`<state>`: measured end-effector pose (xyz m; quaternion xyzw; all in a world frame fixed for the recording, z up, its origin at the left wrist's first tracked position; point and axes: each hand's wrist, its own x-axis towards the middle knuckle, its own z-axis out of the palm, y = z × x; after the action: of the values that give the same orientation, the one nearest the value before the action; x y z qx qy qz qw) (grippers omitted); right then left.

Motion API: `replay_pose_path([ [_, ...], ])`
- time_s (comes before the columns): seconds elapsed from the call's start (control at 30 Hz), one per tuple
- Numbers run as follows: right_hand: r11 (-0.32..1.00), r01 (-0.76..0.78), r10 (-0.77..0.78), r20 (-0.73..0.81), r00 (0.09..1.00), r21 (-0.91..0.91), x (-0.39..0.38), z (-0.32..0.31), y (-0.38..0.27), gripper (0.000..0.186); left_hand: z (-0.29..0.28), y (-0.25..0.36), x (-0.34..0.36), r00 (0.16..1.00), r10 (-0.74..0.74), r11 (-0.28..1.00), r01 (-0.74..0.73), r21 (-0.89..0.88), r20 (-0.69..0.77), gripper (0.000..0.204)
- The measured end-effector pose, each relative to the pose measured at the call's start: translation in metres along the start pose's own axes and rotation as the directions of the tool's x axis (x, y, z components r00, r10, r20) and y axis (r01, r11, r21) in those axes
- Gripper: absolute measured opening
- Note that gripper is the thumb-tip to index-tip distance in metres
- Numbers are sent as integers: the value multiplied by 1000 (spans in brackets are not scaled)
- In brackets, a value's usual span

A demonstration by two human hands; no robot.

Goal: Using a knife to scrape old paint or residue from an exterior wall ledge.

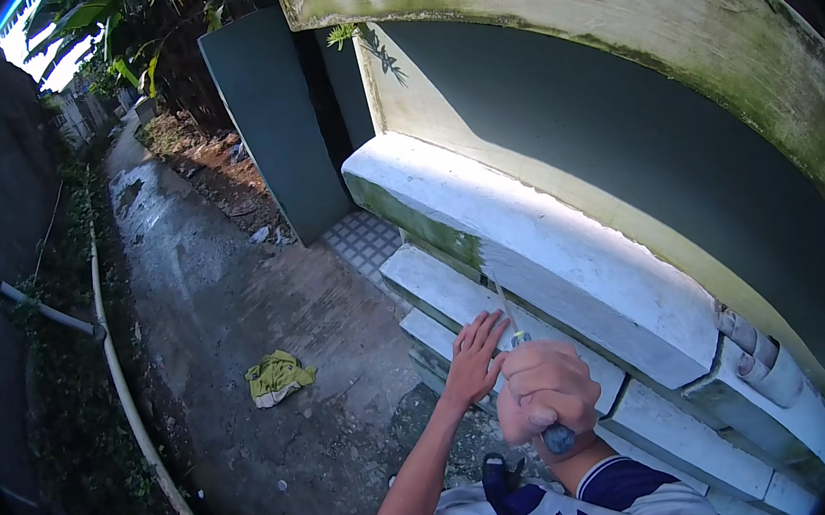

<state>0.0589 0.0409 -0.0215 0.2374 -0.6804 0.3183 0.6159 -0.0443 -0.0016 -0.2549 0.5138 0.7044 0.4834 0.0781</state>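
My right hand [549,391] is wrapped round the dark handle of a hand tool. The tool's thin, pale shaft [504,300] points up and away, its tip at the front face of the upper white ledge [573,251]. I cannot make out the exact shape of the tip. Near the tip, the ledge's face changes from green, mossy growth to whitish surface. Just left of the right hand, my left hand [476,358] lies with its fingers stretched out on the lower white step [451,289], holding nothing.
A crumpled yellow-green cloth [280,377] lies on the wet concrete path [207,309] to the left. Beyond it runs a long pale pipe [126,398]. A dark green panel [268,122] stands at the ledge's far end. Short pipe-like pieces [759,352] rest at the right.
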Motion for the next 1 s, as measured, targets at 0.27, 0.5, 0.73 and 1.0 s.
replay_pose_path([
  [0.27, 1000, -2, 2, -14, 1000, 8, 1, -6, -9, 20, -10, -1, 2, 1000, -13, 1000, 13, 3, -27, 67],
  [0.5, 994, -104, 100, -153, 983, -19, 5, 14, 27, 28, 3, -9, 10, 993, -26, 999, 23, 27, 115, 72],
  [0.73, 994, 21, -37, -144, 989, -108, 5, 4, 12, 28, -17, 20, 6, 998, 30, 946, -46, 319, 54, 63],
  [1.0, 999, 18, -14, -144, 989, 30, -16, 3, -6, 28, -11, 5, -3, 999, 12, 922, -24, 386, 35, 66],
])
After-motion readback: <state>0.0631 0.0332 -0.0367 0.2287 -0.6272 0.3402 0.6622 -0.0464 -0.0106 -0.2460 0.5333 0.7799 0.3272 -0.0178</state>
